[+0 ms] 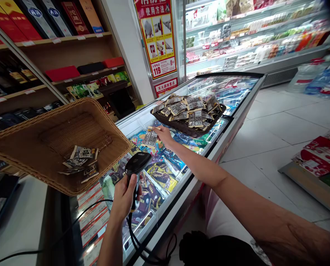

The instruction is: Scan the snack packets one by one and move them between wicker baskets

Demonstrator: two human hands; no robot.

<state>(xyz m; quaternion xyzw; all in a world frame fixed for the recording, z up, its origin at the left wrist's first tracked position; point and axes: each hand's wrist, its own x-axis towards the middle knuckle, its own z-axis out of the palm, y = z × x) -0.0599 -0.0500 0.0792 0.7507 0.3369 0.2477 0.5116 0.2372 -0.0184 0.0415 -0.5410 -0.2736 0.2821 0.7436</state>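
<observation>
My left hand (124, 195) is wrapped round the handle of a black barcode scanner (138, 162), with its cable hanging down. Between thumb and fingers of my right hand (163, 136) is a small clear snack packet (150, 139) with pale ends, held above the freezer glass. Just beyond that hand, a dark woven basket (178, 126) is heaped with similar packets (194, 103). To the left stands a large tan wicker basket (70, 107), tilted toward me, with several packets (84, 153) lying in it.
Both baskets rest on a glass-topped chest freezer (165, 207) full of wrapped goods. Price labels (91, 207) line its left end. Shelves (56, 40) rise at left, a lit refrigerated case (253, 37) behind. Boxes (320, 155) and water bottles (306, 75) stand at right.
</observation>
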